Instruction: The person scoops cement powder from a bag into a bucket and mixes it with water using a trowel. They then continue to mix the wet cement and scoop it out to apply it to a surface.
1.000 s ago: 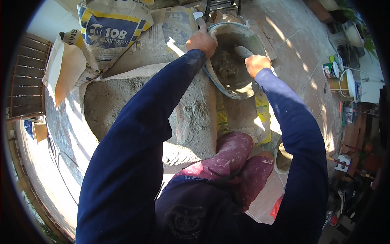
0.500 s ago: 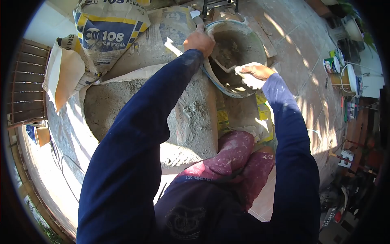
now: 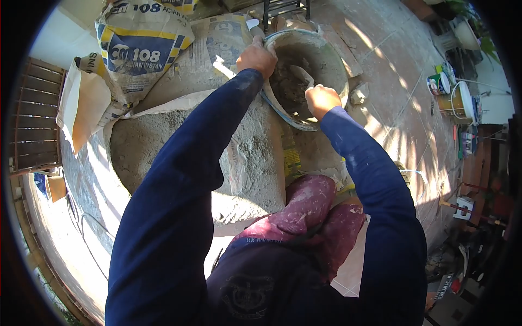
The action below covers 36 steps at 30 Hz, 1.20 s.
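A round bucket (image 3: 338, 51) with a bluish rim stands in front of me, wet grey mortar (image 3: 288, 87) inside it. My left hand (image 3: 256, 58) is closed on the bucket's left rim. Just beyond those fingers juts a grey piece with a white end (image 3: 253, 25). My right hand (image 3: 322, 101), a fist over the near right rim, grips a trowel (image 3: 300, 74) whose blade reaches down into the mortar; its handle is hidden in the fingers. Left of the bucket lies a large opened sack (image 3: 255, 157) with grey powder (image 3: 138, 141) showing.
A printed cement bag (image 3: 136, 51) stands upright at the upper left, beside a torn paper bag (image 3: 87, 108). A pale lump (image 3: 359, 93) lies right of the bucket. Paint pails (image 3: 459, 103) and a parked motorbike (image 3: 457, 271) are at the right.
My right hand has moved left and is turned over, knuckles up, with the trowel blade now pointing farther into the bucket. My left hand stays on the rim. The whole view has shifted slightly.
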Motion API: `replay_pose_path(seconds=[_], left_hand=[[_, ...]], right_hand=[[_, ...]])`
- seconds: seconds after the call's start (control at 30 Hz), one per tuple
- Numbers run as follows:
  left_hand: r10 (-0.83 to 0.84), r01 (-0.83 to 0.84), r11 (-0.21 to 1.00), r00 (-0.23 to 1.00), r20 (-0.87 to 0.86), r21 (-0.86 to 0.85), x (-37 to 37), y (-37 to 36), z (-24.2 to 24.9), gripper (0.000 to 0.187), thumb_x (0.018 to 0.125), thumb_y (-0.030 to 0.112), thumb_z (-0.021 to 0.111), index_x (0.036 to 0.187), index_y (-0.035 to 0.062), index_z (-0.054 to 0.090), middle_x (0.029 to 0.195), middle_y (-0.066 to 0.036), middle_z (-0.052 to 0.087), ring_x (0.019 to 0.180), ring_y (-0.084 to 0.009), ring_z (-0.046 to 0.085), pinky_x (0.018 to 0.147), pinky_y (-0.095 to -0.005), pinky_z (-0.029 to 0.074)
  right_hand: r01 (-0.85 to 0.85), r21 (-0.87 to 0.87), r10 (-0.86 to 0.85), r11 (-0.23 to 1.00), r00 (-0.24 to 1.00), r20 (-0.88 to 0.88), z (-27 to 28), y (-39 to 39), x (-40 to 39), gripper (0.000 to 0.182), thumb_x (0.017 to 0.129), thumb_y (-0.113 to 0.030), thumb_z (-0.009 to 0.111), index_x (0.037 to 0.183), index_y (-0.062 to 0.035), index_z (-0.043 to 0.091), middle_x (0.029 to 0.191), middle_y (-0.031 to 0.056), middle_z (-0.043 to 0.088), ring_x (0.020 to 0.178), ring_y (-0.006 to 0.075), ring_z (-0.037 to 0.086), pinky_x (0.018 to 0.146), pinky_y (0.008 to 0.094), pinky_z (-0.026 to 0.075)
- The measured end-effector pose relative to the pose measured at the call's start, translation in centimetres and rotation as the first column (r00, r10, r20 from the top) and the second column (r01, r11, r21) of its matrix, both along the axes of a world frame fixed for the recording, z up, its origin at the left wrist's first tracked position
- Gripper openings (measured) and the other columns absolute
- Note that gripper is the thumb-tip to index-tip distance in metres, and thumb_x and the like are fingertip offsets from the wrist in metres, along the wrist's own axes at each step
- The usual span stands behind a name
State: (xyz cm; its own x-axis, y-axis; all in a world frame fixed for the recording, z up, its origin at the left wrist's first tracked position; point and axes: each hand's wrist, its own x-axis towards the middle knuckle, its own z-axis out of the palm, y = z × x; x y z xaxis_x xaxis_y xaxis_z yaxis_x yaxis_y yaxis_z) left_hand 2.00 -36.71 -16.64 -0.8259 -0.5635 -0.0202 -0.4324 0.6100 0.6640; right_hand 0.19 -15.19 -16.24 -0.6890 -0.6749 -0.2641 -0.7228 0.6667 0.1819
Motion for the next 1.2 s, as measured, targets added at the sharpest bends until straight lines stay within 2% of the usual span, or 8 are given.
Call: replay_pose_path(seconds=[0.1,0.2,0.37,0.57,0.73,0.83,1.07,1.2], left_hand=[[0.0,0.0,1.0,1.0,0.006,0.012,0.5,0.4,-0.6,0.049,0.096,0.043,0.046,0.126,0.0048,0.052,0.111,-0.026,0.066,0.106,-0.0419,0.062,0.092,-0.0477,0.048],[0.019,-0.019,1.0,1.0,-0.019,-0.004,0.3,0.5,-0.4,0.043,0.095,0.041,0.048,0.119,0.0046,0.054,0.107,-0.025,0.067,0.103,-0.0414,0.064,0.09,-0.0475,0.049],[0.024,-0.024,1.0,1.0,-0.019,-0.009,0.3,0.4,0.1,0.044,0.095,0.04,0.049,0.12,0.0047,0.054,0.106,-0.025,0.067,0.103,-0.0416,0.064,0.09,-0.0475,0.05],[0.002,-0.002,1.0,1.0,-0.005,0.015,0.2,0.3,-0.3,0.048,0.095,0.042,0.047,0.126,0.0049,0.052,0.109,-0.026,0.066,0.105,-0.0426,0.062,0.092,-0.0484,0.048],[0.013,-0.014,0.999,1.0,0.01,0.037,0.5,0.4,0.1,0.047,0.096,0.041,0.047,0.124,0.0048,0.053,0.108,-0.026,0.066,0.105,-0.0427,0.062,0.092,-0.0483,0.049],[-0.011,0.011,0.999,1.0,-0.018,0.039,0.6,0.3,0.0,0.046,0.096,0.041,0.047,0.123,0.0042,0.053,0.107,-0.026,0.066,0.104,-0.0429,0.063,0.091,-0.0483,0.049],[-0.009,0.01,1.0,1.0,-0.017,0.027,0.3,0.3,-0.2,0.045,0.096,0.042,0.047,0.12,0.0038,0.053,0.106,-0.027,0.066,0.103,-0.0431,0.063,0.09,-0.0482,0.049],[0.011,-0.011,1.0,1.0,-0.022,0.016,0.3,0.2,-0.4,0.045,0.096,0.042,0.046,0.12,0.0038,0.053,0.106,-0.027,0.066,0.102,-0.043,0.063,0.091,-0.0481,0.049]], right_hand=[[-0.114,-0.022,0.116,0.993,0.985,0.126,5.8,2.0,0.4,0.019,0.085,-0.017,0.059,0.097,-0.0096,0.071,0.093,0.0174,0.071,0.087,0.0352,0.069,0.076,0.0475,0.054],[0.027,0.071,-0.034,0.997,0.994,0.101,7.9,1.7,-0.7,0.018,0.082,-0.013,0.059,0.095,-0.0098,0.072,0.09,0.017,0.071,0.088,0.0348,0.07,0.077,0.0454,0.054],[0.178,-0.023,-0.178,0.984,0.984,-0.008,1.5,-2.6,-2.0,0.023,0.084,-0.012,0.056,0.097,-0.0039,0.074,0.093,0.0198,0.071,0.088,0.0341,0.071,0.078,0.044,0.056],[-0.324,0.095,0.323,0.941,0.946,0.02,4.0,0.8,1.5,0.015,0.083,-0.013,0.059,0.088,-0.0054,0.071,0.084,0.0154,0.072,0.081,0.0323,0.071,0.073,0.0416,0.056],[-0.116,0.162,0.129,0.98,0.989,-0.075,9.0,1.0,-2.9,0.018,0.084,-0.016,0.057,0.084,-0.0079,0.073,0.085,0.0154,0.072,0.083,0.0324,0.072,0.072,0.0437,0.056],[-0.028,-0.038,0.019,0.999,0.977,-0.212,2.5,1.0,-4.1,0.019,0.084,-0.015,0.057,0.086,-0.0068,0.074,0.086,0.0174,0.072,0.084,0.0335,0.072,0.071,0.0457,0.057],[-0.346,0.176,0.328,0.922,0.937,0.123,6.5,1.4,1.1,0.018,0.083,-0.013,0.058,0.09,-0.0011,0.07,0.085,0.0181,0.071,0.08,0.0336,0.07,0.071,0.0446,0.056],[-0.279,0.218,0.298,0.935,0.953,-0.057,10.3,-1.0,-3.6,0.016,0.082,-0.014,0.059,0.084,-0.006,0.073,0.086,0.0169,0.071,0.079,0.0319,0.071,0.07,0.0426,0.056]])
